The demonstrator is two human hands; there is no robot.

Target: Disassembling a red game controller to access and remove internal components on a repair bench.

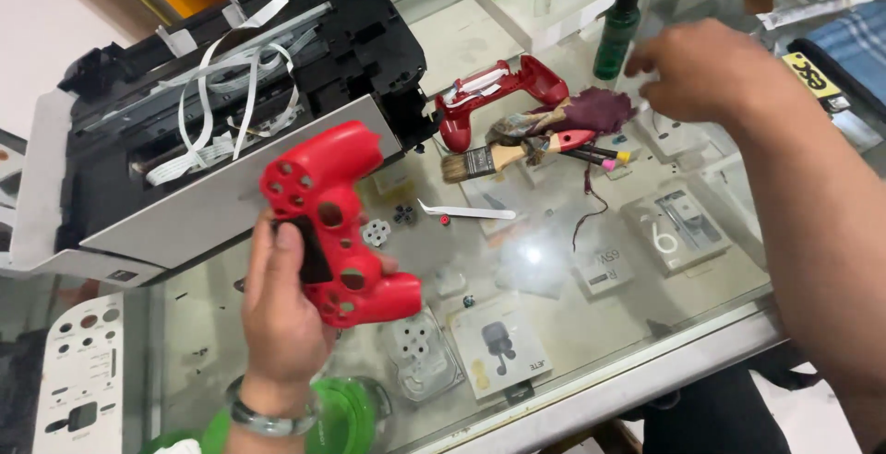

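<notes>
the gamepad is already apart: the left hand [281,311] holds the red front shell [337,223] up over the glass table [591,325], its button holes empty, while the red back shell [498,94] lies further off on the glass beside a brush [484,161] and a dark red cloth [595,111]. small loose parts sit between them: a grey button pad [376,232], a dark piece [404,215], a tiny red button [444,221], and white tweezers [466,211]. judging from this, the opening and stripping are done, and cleaning or refitting and closing the two shells are left. the left grip is clenched on the front shell, thumb laid across its dark middle panel, fingers wrapped behind, wrist bent so the shell's face tilts toward the camera; a metal bracelet [268,417] sits on that wrist. the right hand [706,71] is stretched out far over the table near a green bottle [616,29], blurred, fingers loosely curled; whether its grip has anything in it cannot be told. an opened printer [231,103] stands at the left of the table.
</notes>
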